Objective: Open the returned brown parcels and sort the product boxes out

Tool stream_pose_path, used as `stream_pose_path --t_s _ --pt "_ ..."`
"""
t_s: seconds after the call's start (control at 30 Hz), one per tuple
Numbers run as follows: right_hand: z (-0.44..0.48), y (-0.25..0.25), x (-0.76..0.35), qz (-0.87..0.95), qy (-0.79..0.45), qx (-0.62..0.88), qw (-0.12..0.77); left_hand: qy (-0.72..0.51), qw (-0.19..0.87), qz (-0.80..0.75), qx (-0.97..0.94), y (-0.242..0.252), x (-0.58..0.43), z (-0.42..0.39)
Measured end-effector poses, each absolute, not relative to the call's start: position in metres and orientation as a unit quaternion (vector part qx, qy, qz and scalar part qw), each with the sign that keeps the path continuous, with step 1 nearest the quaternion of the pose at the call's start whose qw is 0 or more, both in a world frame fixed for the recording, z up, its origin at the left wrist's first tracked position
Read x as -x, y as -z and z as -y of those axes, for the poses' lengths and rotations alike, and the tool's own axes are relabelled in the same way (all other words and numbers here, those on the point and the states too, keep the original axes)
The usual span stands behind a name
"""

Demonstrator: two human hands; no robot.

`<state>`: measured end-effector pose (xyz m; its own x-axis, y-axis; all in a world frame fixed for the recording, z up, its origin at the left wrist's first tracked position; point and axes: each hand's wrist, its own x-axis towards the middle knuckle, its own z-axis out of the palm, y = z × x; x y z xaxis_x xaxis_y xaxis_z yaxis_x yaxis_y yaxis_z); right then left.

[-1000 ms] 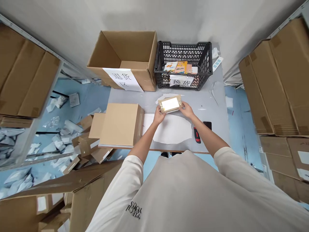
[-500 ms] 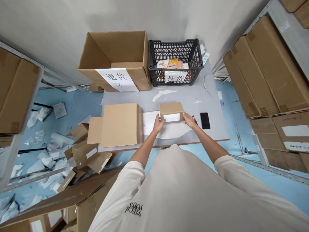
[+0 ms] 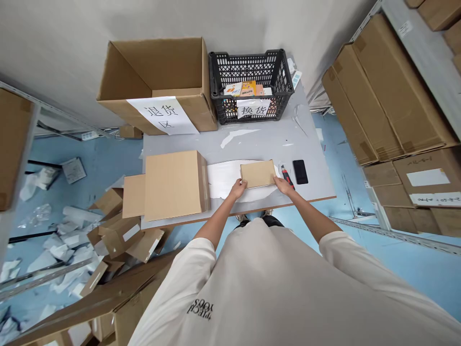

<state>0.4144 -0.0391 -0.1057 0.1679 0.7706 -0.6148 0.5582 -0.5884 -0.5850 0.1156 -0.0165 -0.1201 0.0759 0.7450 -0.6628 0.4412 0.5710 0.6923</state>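
Box held at both ends near the table's front edge; loose cutter the chief hazard.
The left hand [image 3: 237,188] and right hand [image 3: 283,184] each have fingers closed on one end of the box [image 3: 258,173], over the paper [image 3: 224,181]; from overhead I cannot tell whether it rests or is lifted. Should one grip slacken, the box could tip toward the front edge of the table [image 3: 273,142]. The paper, if loose, could slide beneath it. A swing of the right hand could catch the cutter [image 3: 286,176] just beside it, or push that into the phone [image 3: 300,172]. The carton [image 3: 173,185], at the left front corner, could be knocked if the left hand swings wide.
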Motion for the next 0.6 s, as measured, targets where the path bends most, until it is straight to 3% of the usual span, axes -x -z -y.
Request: stream_pose_path --t_s 0.1,0.3,0.6 --pt "0.021 0.105 -0.417 0.448 -0.463 0.753 0.131 -0.155 0.556 -0.687 -0.441 0.116 -0.118 0.004" --pt "-0.015 0.111 -0.406 0.429 -0.501 0.698 0.28 -0.227 0.53 -0.71 -0.404 0.113 -0.133 -0.019" --pt "-0.005 0.123 -0.431 0.438 -0.525 0.673 0.283 -0.192 0.515 -0.721 -0.422 0.115 -0.161 -0.016"
